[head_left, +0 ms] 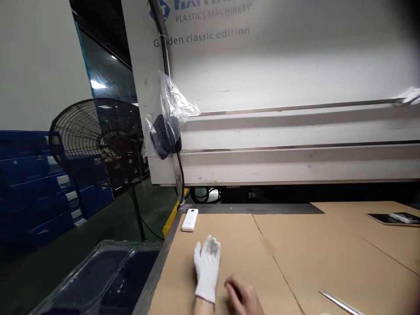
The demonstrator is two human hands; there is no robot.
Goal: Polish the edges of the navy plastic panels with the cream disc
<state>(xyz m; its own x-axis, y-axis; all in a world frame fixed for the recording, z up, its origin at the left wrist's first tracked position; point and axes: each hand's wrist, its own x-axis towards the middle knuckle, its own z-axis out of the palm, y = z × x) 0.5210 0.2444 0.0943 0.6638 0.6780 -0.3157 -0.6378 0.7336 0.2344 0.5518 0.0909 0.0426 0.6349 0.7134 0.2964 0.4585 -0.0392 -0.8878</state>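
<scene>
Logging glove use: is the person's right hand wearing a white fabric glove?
No, the right hand is bare; the white fabric glove is on the left hand.

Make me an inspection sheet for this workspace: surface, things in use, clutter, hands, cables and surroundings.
Surface: brown cardboard over a grey tabletop; a seam shows.
Things in use: white glove, worn on the left hand.
Clutter: white rounded block, far left corner; dark flat item at right, smaller object on it; thin metal piece, lower right, cut off by the frame.
Hands: left open, fingers extended; right hand bare, fingers curled, blurred; no held object seen.
Cables: black cables looped below the machine panel.
Surroundings: fan, blue boxes, clear plastic bag around a dark object.
</scene>
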